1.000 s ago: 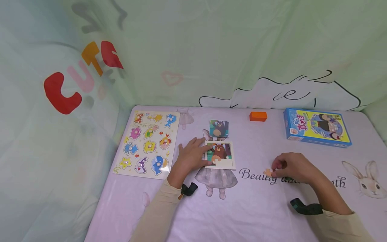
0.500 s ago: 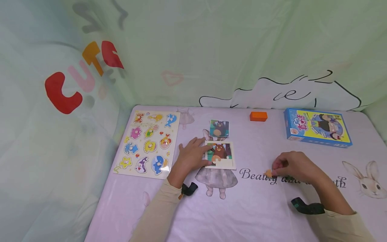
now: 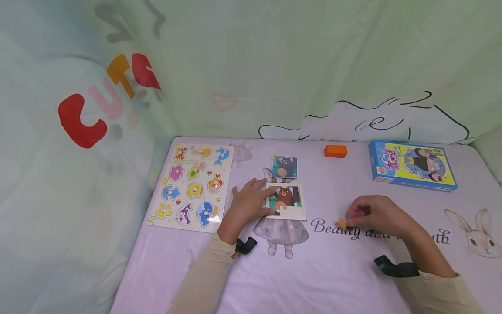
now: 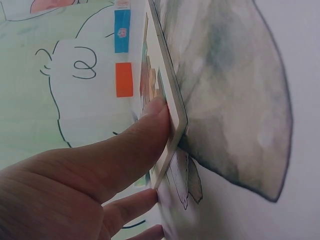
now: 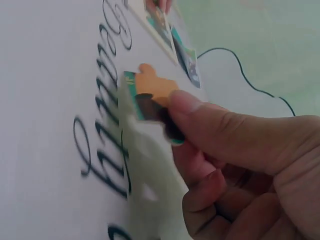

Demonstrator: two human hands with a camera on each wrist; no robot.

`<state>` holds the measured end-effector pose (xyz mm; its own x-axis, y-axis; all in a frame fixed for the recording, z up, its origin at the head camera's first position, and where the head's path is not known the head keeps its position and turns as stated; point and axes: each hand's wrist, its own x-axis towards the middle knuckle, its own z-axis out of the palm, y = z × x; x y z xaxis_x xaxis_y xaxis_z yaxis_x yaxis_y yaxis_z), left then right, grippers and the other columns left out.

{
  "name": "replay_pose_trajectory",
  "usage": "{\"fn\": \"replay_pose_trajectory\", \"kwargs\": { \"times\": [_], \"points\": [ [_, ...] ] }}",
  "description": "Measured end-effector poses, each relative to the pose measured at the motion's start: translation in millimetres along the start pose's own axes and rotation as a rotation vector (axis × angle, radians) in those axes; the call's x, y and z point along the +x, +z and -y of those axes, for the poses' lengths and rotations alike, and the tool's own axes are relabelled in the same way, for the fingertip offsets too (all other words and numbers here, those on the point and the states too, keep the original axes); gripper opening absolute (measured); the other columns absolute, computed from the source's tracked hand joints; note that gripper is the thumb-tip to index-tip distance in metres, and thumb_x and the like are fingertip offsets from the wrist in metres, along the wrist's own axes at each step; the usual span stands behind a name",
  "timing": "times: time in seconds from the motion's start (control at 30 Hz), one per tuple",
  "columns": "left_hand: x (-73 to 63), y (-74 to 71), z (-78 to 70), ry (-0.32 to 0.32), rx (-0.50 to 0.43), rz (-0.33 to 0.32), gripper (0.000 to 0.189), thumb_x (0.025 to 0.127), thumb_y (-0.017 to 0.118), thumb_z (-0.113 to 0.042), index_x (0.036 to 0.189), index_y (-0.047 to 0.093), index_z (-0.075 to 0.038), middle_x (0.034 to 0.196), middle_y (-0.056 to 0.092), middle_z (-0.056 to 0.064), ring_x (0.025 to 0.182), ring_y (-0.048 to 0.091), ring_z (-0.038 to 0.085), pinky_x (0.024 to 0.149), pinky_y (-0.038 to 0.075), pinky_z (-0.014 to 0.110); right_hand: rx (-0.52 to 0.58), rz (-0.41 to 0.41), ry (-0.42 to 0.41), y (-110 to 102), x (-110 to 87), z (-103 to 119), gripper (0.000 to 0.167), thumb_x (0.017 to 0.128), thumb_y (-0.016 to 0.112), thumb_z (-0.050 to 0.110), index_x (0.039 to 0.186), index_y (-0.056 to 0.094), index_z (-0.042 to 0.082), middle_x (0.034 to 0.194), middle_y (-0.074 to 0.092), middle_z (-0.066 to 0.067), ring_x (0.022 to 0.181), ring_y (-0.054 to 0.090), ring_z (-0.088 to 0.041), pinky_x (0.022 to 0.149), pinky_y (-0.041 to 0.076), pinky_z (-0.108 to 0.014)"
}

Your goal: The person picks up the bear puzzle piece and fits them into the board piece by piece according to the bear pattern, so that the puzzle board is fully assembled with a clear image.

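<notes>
My right hand [image 3: 374, 214] pinches a jigsaw piece [image 5: 150, 91] between thumb and fingers. The piece has orange, dark brown and green areas, and appears just over the black lettering. Resting on a small square puzzle board [image 3: 293, 213] is my left hand [image 3: 248, 204], its fingers extended and its thumb pressing the lower left corner. A brown bear picture fills most of that board, while its lower right part shows bare cream backing. Directly behind lies a matching bear picture card [image 3: 284, 167].
A cream board [image 3: 218, 205] with several sea-animal pieces lies at the left. Farther back are an orange block [image 3: 335, 151] and a blue and yellow box [image 3: 413, 165]. Pale printed curtains [image 3: 251, 65] stand behind the pink-white table [image 3: 313, 270].
My right hand has moved slightly left with the jigsaw piece, which has turned a little. The left hand stays on the puzzle board.
</notes>
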<state>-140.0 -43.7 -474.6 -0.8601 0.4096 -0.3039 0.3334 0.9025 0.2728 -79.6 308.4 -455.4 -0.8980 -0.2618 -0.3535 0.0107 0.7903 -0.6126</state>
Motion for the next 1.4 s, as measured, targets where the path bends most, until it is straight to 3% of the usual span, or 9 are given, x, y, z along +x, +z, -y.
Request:
{"fn": "replay_pose_trajectory", "kwargs": {
  "times": [0.13,0.33,0.47,0.87,1.4],
  "points": [
    [-0.2,0.4,0.2,-0.001,0.0,0.001,0.067,0.088,0.075,-0.051,0.149,0.051,-0.039,0.167,0.031,-0.005,0.157,0.024,0.025,0.114,0.024,0.074,0.011,-0.034,-0.042,5,7.9,7,0.028,0.084,0.084,0.036,0.105,0.076,0.019,0.098,0.072,0.003,0.093,0.062,-0.018,0.073,0.054,-0.021],
    [-0.1,1.5,0.6,0.004,-0.002,0.0,0.067,0.089,0.075,-0.049,0.15,0.05,-0.039,0.167,0.032,-0.004,0.157,0.024,0.025,0.114,0.025,0.074,0.047,-0.025,-0.112,15,22.7,21,0.01,0.086,0.083,0.03,0.092,0.078,0.026,0.096,0.072,0.006,0.091,0.061,-0.017,0.075,0.054,-0.022],
    [-0.3,1.1,0.0,0.003,-0.004,-0.002,0.067,0.089,0.076,-0.049,0.15,0.05,-0.038,0.167,0.032,-0.004,0.157,0.024,0.025,0.114,0.025,0.074,0.072,-0.001,-0.138,21,32.2,34,0.009,0.087,0.081,0.029,0.092,0.077,0.023,0.09,0.072,0.006,0.085,0.061,-0.018,0.071,0.053,-0.023],
    [-1.0,-1.2,-1.7,0.005,0.0,-0.01,0.067,0.088,0.075,-0.05,0.149,0.051,-0.037,0.167,0.033,-0.004,0.156,0.025,0.026,0.113,0.025,0.074,0.133,0.004,-0.162,40,56.4,61,0.013,0.093,0.075,0.025,0.1,0.07,0.014,0.088,0.07,0.002,0.082,0.062,-0.016,0.075,0.055,-0.02],
    [-0.1,-2.9,-1.3,0.004,0.024,0.003,0.067,0.089,0.073,-0.053,0.15,0.05,-0.039,0.167,0.031,-0.004,0.157,0.024,0.026,0.114,0.026,0.074,0.141,-0.067,-0.169,62,68.7,72,0.013,0.093,0.074,0.015,0.106,0.072,0.015,0.091,0.069,0.0,0.084,0.061,-0.017,0.075,0.054,-0.021]
  ]
}}
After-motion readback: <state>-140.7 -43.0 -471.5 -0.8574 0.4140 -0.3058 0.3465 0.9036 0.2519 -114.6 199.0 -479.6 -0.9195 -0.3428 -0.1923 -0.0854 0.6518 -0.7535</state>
